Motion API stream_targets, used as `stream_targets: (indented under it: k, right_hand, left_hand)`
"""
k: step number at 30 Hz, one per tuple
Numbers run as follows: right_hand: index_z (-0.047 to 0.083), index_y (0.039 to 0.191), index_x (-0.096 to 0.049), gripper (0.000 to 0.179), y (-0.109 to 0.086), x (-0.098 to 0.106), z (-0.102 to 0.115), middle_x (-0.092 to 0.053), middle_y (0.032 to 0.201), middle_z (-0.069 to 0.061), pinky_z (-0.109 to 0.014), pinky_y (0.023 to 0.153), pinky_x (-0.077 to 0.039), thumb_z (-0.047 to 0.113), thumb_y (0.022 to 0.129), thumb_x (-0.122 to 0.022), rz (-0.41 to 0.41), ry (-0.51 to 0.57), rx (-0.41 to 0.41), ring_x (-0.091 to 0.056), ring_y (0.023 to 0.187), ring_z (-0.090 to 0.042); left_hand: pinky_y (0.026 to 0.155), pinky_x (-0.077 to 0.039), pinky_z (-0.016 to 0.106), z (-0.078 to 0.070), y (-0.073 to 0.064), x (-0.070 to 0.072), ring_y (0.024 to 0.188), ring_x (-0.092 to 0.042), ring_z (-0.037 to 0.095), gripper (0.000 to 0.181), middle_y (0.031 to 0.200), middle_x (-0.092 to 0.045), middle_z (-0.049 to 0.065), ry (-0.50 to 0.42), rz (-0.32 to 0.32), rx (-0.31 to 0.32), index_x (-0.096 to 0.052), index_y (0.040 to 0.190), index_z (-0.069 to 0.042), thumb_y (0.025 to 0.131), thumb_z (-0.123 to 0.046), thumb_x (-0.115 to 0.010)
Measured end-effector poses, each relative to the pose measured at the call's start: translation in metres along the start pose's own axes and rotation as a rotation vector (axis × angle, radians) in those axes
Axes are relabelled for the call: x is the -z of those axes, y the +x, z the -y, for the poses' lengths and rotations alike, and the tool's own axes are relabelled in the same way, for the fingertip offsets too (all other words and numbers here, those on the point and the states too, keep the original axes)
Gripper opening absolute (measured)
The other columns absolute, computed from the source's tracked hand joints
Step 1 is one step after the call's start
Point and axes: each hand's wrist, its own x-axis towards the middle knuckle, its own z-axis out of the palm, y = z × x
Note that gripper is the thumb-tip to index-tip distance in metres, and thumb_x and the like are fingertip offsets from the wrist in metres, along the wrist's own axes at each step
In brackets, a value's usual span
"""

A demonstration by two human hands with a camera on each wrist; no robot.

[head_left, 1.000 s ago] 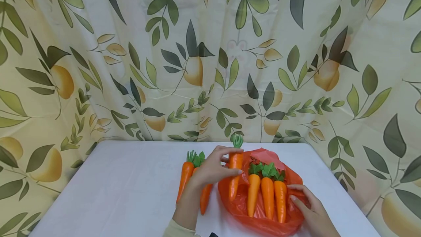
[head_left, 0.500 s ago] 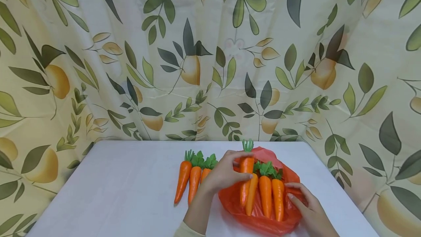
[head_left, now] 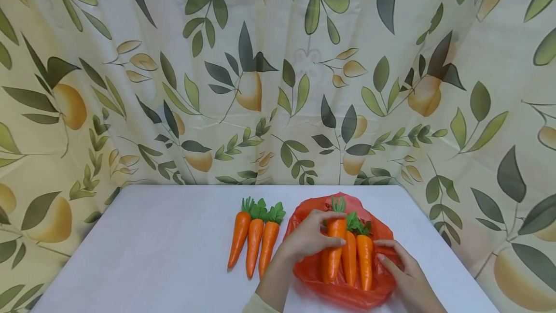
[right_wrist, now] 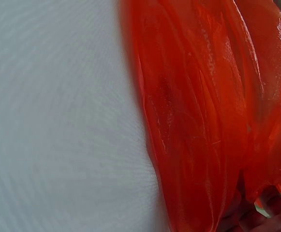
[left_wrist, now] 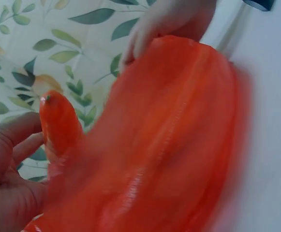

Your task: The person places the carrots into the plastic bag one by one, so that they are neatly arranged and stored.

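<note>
Two hands meet at a red bag (head_left: 343,298) on the desk's (head_left: 152,255) right half. The right hand (head_left: 406,272) grips its rim with bent fingers; the left hand (head_left: 310,238) pinches a carrot (head_left: 336,255) between parted fingers and thumb, tip toward the near edge, green top beyond them, over bagged carrots (head_left: 366,262). Three loose carrots (head_left: 255,245) lie left of the bag. Past the far edge hangs a leafy curtain (head_left: 278,13).

Head view: left fingers (head_left: 334,215) hide part of held carrot (head_left: 336,228), which covers most of another carrot (head_left: 325,269) in red bag (head_left: 343,298). Bag lettering (head_left: 328,205) too small to read. Left sleeve (head_left: 260,305), right forearm (head_left: 423,298) and bench (head_left: 173,255) cut by lower edge. Left wrist view: bag blurred, running past lower edge; dark object (left_wrist: 260,4) cut by top edge, unidentifiable. Right wrist view: right fingers (right_wrist: 275,222) partly behind bag, cropped at corner.
</note>
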Motion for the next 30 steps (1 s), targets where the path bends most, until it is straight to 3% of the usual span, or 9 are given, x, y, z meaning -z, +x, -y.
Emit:
stream_targets:
  k: [3, 10, 19, 30]
  right_hand:
    - [0.006, 0.142, -0.052, 0.039, -0.001, -0.001, 0.002, -0.050, 0.147, -0.018, -0.026, 0.090, -0.055, 0.025, 0.108, -0.057, 0.001, 0.004, -0.004, -0.057, 0.118, -0.011]
    - [0.005, 0.143, -0.051, 0.038, -0.001, -0.002, 0.000, -0.049, 0.147, -0.019, -0.029, 0.089, -0.056, 0.020, 0.108, -0.057, -0.006, -0.005, -0.016, -0.055, 0.122, -0.026]
    - [0.004, 0.140, -0.054, 0.035, -0.002, 0.000, -0.001, -0.055, 0.139, -0.018, -0.021, 0.087, -0.053, 0.020, 0.108, -0.057, -0.023, -0.011, 0.048, -0.059, 0.111, -0.006]
    - [0.005, 0.141, -0.054, 0.037, -0.002, -0.001, 0.001, -0.049, 0.147, -0.018, -0.023, 0.089, -0.054, 0.022, 0.108, -0.057, -0.019, -0.005, 0.024, -0.055, 0.114, -0.004]
  left_hand:
    - [0.077, -0.058, 0.031, 0.006, 0.003, -0.004, 0.106, -0.054, 0.021, 0.052, 0.124, -0.048, -0.005, 0.011, 0.012, 0.007, -0.072, 0.130, -0.034, 0.087, -0.007, -0.084]
    - [0.079, -0.054, 0.029, 0.015, 0.003, -0.004, 0.103, -0.052, 0.019, 0.053, 0.123, -0.048, -0.005, 0.083, -0.032, 0.004, -0.072, 0.130, -0.035, 0.086, -0.009, -0.085]
    - [0.093, -0.054, 0.040, 0.018, 0.007, 0.002, 0.111, -0.053, 0.024, 0.054, 0.124, -0.048, 0.000, 0.221, -0.145, -0.011, -0.070, 0.134, -0.029, 0.086, -0.009, -0.085]
    - [0.095, -0.054, 0.044, 0.022, 0.008, 0.004, 0.118, -0.054, 0.034, 0.053, 0.132, -0.048, 0.009, 0.264, -0.188, -0.018, -0.072, 0.131, -0.023, 0.085, -0.002, -0.085]
